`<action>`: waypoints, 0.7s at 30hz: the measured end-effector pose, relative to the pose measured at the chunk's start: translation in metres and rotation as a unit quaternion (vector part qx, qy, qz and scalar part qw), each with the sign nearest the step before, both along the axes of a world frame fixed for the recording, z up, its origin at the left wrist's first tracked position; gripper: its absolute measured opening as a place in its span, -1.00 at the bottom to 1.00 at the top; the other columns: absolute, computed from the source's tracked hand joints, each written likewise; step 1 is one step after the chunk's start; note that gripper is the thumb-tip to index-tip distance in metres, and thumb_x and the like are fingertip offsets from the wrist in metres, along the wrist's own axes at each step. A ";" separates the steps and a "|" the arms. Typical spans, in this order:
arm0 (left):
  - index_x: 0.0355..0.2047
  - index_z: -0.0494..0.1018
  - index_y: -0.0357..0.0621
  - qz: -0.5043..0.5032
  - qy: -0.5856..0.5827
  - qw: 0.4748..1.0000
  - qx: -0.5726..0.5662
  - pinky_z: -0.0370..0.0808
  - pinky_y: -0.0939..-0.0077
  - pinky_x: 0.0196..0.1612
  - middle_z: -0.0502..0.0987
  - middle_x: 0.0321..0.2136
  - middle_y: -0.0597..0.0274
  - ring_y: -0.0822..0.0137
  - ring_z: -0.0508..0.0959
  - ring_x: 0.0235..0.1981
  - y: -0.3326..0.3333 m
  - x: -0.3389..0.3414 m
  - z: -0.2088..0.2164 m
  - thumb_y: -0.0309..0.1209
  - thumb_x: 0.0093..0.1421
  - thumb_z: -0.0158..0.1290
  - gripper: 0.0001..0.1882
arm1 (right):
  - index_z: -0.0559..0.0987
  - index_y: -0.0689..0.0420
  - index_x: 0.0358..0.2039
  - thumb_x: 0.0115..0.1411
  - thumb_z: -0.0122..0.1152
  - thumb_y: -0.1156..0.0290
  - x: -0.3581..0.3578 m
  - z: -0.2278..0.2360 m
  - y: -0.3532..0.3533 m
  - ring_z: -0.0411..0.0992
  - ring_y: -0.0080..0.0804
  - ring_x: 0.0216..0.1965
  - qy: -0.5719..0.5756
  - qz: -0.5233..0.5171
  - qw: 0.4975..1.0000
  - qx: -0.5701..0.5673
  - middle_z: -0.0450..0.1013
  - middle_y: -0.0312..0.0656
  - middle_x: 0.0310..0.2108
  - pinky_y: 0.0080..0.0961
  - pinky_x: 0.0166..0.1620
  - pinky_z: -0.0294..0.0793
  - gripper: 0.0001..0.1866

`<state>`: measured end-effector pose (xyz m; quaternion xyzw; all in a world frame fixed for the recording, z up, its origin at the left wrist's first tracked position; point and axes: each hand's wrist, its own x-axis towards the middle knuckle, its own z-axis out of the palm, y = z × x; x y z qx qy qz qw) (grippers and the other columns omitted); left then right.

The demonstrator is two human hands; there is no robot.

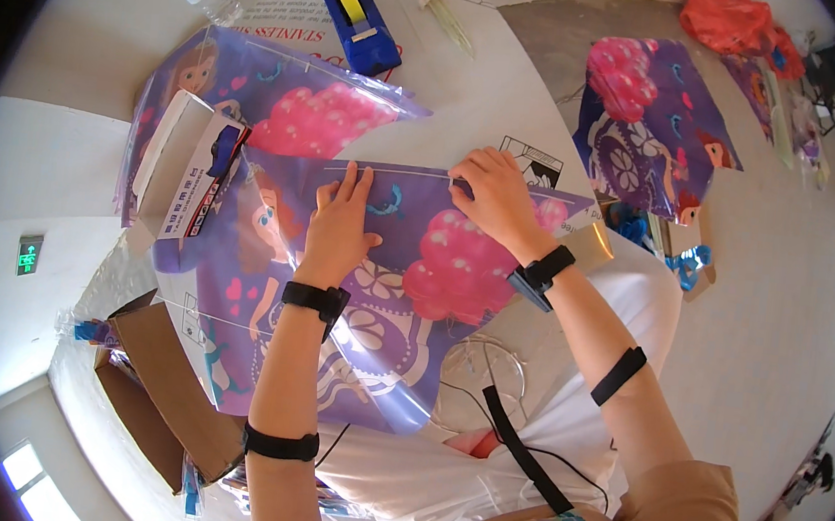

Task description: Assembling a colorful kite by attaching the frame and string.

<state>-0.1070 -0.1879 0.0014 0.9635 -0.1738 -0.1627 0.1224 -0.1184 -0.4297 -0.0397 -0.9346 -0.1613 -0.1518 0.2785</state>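
Saw a glossy purple plastic sheet with a printed cartoon scene (395, 233) spread over the near part of a white printed board (473, 105) and reaching toward the lap. Noted pale streaks of glare on its near side, bright pink balloons at right, a small blue bird toward the far edge, and a red-haired figure in a white-and-lilac gown from left to middle. Made out a thin white strip (406, 173) along the far edge.

Had the left hand (338, 228) on that edge, index and middle fingers straight and narrowly parted, thumb held out wide. Had the right hand (496, 198) farther right on the same edge, fingers curled; could not tell whether pinching or only pressing.

Found a white printed carton (190, 173) at the sheet's left, a second purple printed sheet (259, 80) beyond, and a dark blue tape dispenser with a yellow roll (360, 19) farther off. Spotted an open brown cardboard box (174, 388) at near left.
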 end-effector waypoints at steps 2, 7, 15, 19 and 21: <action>0.32 0.08 -0.05 0.001 0.000 1.000 -0.005 0.34 0.23 0.20 0.06 0.35 0.11 -0.05 0.23 0.17 0.000 0.000 0.000 -0.51 -0.21 0.35 0.05 | 0.51 0.10 -0.43 -0.07 0.30 0.48 0.002 -0.002 0.001 0.38 -0.28 -0.24 -0.005 -0.001 1.000 0.005 0.41 -0.28 -0.39 -0.38 -0.10 0.32 -0.84; 0.31 0.09 -0.06 0.006 0.002 1.000 -0.023 0.33 0.23 0.21 0.07 0.34 0.10 -0.06 0.24 0.17 0.001 0.000 0.000 -0.52 -0.20 0.34 0.04 | 0.48 0.09 -0.50 -0.11 0.26 0.48 0.002 -0.005 0.007 0.36 -0.26 -0.25 -0.015 0.002 1.000 0.020 0.38 -0.23 -0.41 -0.35 -0.11 0.30 -0.86; 0.31 0.08 -0.07 0.002 -0.003 1.000 -0.009 0.33 0.23 0.21 0.07 0.34 0.09 -0.06 0.23 0.18 -0.001 0.001 0.000 -0.52 -0.21 0.35 0.04 | 0.47 0.10 -0.51 -0.12 0.26 0.46 0.005 -0.004 0.013 0.36 -0.25 -0.25 -0.013 0.007 1.000 0.022 0.38 -0.22 -0.43 -0.33 -0.12 0.30 -0.85; 0.31 0.09 -0.07 -0.001 0.009 1.000 -0.013 0.33 0.23 0.20 0.07 0.34 0.09 -0.07 0.23 0.18 -0.001 0.000 0.001 -0.51 -0.21 0.35 0.04 | 0.47 0.10 -0.49 -0.11 0.25 0.46 0.004 -0.004 0.017 0.37 -0.24 -0.24 -0.035 -0.011 0.999 0.012 0.39 -0.22 -0.43 -0.31 -0.11 0.30 -0.86; 0.31 0.09 -0.06 -0.002 0.002 1.000 -0.023 0.34 0.24 0.20 0.06 0.35 0.09 -0.07 0.21 0.18 -0.002 0.000 -0.002 -0.51 -0.22 0.35 0.04 | 0.49 0.10 -0.47 -0.10 0.24 0.45 0.002 -0.004 0.014 0.38 -0.25 -0.22 -0.004 -0.017 1.000 -0.002 0.40 -0.22 -0.42 -0.31 -0.08 0.30 -0.86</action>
